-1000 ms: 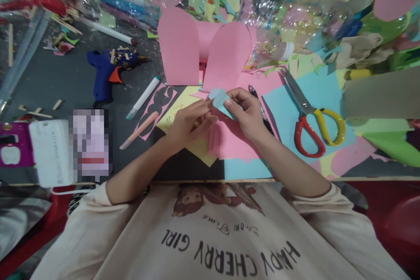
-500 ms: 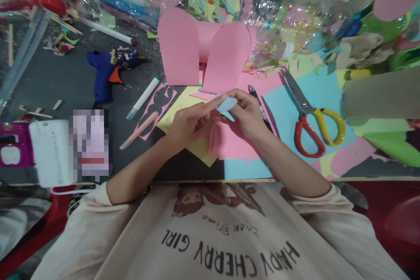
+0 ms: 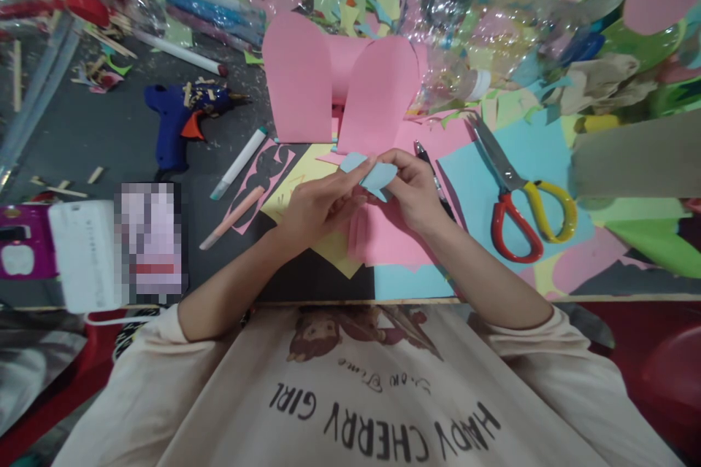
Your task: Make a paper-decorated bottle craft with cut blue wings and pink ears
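Both my hands meet over the middle of the table on a small light-blue paper cutout [image 3: 372, 174]. My left hand [image 3: 320, 208] pinches its left side, index finger stretched along the top edge. My right hand [image 3: 413, 190] grips the right side with curled fingers. Under them lie pink paper sheets [image 3: 391, 237] and a yellow sheet [image 3: 307, 179]. Just behind stands a pink paper model [image 3: 339, 80] with two rounded upright panels.
Red and yellow scissors [image 3: 520, 197] lie to the right on blue paper. A pen [image 3: 432, 171] rests beside my right hand. A blue glue gun [image 3: 183, 117], a white marker [image 3: 238, 160] and a pink pencil [image 3: 233, 217] lie left. Paper scraps and cellophane crowd the back.
The blue cutout has been turned and partly unfolded between my fingers; a second flap now shows on its left. My left index finger has stretched out along it. Both hands stay in place.
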Demonstrator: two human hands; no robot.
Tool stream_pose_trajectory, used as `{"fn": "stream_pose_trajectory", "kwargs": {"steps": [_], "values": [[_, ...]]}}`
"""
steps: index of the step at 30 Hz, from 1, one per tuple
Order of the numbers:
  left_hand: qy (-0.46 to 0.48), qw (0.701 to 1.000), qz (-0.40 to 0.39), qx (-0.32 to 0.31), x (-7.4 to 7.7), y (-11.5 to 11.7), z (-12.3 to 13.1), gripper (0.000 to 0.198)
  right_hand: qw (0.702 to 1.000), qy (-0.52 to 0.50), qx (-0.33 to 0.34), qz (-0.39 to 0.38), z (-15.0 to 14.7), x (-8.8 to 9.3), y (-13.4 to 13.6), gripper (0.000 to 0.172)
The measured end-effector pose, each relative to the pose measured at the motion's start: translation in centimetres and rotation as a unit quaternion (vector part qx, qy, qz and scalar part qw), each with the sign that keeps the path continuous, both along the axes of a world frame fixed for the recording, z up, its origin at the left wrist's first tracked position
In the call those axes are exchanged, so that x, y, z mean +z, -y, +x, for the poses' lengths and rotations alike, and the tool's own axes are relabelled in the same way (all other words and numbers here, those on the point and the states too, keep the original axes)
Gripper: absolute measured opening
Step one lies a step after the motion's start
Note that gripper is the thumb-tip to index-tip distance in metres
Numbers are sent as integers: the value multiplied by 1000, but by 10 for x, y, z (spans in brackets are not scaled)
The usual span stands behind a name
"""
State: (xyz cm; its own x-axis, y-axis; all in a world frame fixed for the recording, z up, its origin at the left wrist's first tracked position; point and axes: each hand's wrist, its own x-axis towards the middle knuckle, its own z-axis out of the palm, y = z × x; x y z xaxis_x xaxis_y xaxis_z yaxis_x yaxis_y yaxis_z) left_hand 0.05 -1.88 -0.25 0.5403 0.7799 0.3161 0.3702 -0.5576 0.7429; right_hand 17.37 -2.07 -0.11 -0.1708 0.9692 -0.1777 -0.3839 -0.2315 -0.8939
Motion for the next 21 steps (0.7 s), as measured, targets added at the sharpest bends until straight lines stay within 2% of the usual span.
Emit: {"fn": "stream_pose_trajectory", "kwargs": {"steps": [9, 21], "values": [[22, 997, -78, -12, -1, 2, -2, 40, 998, 45, -2, -38, -1, 2, 1, 40], [-4, 990, -138, -16, 5, 2, -1, 46, 998, 54, -41, -13, -3, -8, 4, 35]]}}
